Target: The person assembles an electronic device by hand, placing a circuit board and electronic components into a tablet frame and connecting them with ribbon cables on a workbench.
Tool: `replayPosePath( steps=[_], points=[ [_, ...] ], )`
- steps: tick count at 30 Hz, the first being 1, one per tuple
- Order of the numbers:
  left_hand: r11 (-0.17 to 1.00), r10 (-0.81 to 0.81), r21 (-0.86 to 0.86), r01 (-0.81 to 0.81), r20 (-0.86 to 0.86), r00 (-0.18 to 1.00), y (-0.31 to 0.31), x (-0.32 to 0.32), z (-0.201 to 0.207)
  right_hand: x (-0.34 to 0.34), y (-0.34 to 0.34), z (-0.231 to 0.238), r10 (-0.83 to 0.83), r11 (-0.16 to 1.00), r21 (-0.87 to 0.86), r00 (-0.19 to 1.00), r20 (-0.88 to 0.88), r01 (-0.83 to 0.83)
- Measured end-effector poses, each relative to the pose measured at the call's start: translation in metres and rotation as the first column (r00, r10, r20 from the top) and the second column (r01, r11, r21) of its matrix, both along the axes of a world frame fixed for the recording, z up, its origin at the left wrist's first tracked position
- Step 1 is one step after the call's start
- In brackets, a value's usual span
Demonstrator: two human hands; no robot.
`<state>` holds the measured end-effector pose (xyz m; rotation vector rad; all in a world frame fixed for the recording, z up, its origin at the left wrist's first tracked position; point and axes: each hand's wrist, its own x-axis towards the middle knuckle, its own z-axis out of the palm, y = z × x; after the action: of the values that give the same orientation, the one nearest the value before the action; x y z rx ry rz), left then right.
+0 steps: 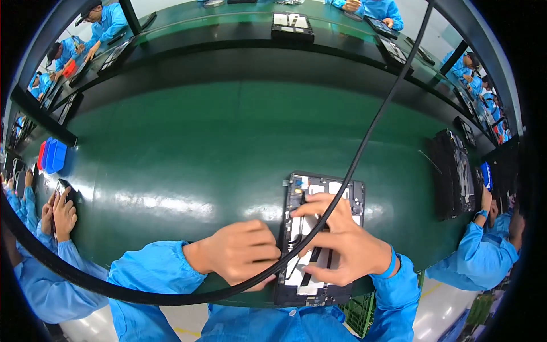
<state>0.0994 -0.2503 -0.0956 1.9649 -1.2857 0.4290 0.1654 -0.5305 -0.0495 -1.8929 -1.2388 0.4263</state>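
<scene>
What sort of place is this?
Likely an electronics assembly workshop: an opened tablet-like device lies on the green workbench, dark flat units are stacked at right, and blue smocks are worn all around.

Opened device: black frame, apparently plastic, mostly matt; pale inner plates, smooth, metallic in look. Tabletop beneath the device: green, smooth, glossy, glare left of it. Cable passing over the device: black, dull, rubber-like. Sleeve left of the device: creased cloth, slight sheen. Blue bin far left of the device: smooth plastic.
</scene>
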Motion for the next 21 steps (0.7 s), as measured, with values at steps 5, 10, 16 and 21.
replayPosePath(
  steps=[5,10,16,21],
  points=[
    [0.994,-0.106,0.035,0.105,0.023,0.994,-0.006,-0.008,-0.006,-0.003,0.008,-0.005,0.004,0.997,-0.081,0.996,0.089,0.003],
    [0.992,-0.121,0.049,0.115,0.139,0.983,-0.008,-0.003,-0.008,-0.006,0.011,-0.015,-0.046,0.995,-0.076,0.973,0.227,0.064],
    [0.993,-0.114,0.059,0.105,0.172,0.978,-0.006,0.0,-0.009,-0.008,0.017,-0.017,-0.099,0.993,-0.03,0.925,0.366,0.118],
    [0.991,-0.091,0.112,0.071,0.185,0.979,-0.003,0.011,-0.007,0.002,0.017,-0.028,-0.193,0.978,0.157,0.881,0.432,0.137]
  ],
)
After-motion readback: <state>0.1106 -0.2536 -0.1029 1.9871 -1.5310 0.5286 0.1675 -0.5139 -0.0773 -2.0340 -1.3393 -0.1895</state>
